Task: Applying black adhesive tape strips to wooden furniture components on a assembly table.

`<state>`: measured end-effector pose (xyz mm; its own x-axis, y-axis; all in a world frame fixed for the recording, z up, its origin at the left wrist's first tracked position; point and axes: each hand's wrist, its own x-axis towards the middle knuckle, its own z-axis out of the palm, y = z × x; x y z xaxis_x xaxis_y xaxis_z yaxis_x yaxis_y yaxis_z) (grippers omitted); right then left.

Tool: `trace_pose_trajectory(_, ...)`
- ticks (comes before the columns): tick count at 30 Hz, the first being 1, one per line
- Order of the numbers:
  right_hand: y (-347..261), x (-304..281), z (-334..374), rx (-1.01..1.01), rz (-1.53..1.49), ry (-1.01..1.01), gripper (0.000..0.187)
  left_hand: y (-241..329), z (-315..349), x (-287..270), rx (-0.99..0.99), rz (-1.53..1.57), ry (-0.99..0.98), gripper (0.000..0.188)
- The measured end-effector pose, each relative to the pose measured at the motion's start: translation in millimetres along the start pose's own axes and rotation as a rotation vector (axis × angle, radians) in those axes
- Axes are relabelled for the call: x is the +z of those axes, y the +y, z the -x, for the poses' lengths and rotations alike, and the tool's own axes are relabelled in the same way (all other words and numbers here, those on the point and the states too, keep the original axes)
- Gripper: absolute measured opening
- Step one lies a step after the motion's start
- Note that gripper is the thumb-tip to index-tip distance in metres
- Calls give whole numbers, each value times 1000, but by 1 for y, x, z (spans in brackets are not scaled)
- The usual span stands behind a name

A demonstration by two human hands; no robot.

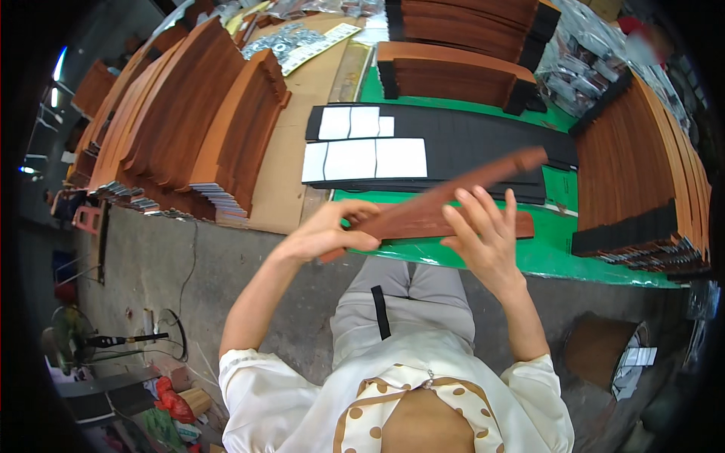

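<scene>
A reddish-brown wooden strip (453, 186), blurred along its far end, is tilted up to the right over the table's front edge. Its near left end is gripped between the thumb and fingers of my left hand (332, 229). My right hand (485, 243) has its fingers spread beside the strip; whether a fingertip touches it I cannot tell. Beneath lies a second reddish-brown strip (430, 224) on the green sheet, partly hidden by my right hand. Just beyond are flat black panels (483, 132) with white paper labels (347, 160) on them.
Stacks of brown wood-grain boards stand at the left (177, 113), far back (453, 75) and right (627, 158), some with black ends. Metal hardware (283, 41) lies on cardboard at the back left. A fan (68, 340) and a brown drum (604, 347) are on the floor.
</scene>
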<state>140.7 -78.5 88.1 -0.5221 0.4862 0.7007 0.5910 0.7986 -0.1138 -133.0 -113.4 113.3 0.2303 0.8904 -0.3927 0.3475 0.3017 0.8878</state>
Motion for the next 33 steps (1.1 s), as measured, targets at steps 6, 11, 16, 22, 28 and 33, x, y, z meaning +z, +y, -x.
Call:
trace_pose_trajectory(6, 22, 20, 24, 16, -69, -200, 34, -17, -40, 26, -27, -23, -229, 54)
trace_pose_trajectory(11, 40, 42, 41, 133, -104, -249, 30, -35, -42, 12, 128, -152, 41, 50)
trace_pose_trajectory(16, 43, 51, 36, 167, -120, -379, 34, -70, -38, 26, 282, -341, 266, 55)
trace_pose_trajectory(22, 56, 31, 0, 252, -299, -337, 33, -68, -34, 9, 441, 30, 343, 56)
trace_pose_trajectory(28, 84, 99, -72, 249, -395, -376, 10, -67, -100, -33, 508, -413, 606, 29)
trace_pose_trajectory(33, 97, 191, -111, 127, -199, -403, 8, -64, -172, -30, 610, -919, 496, 34)
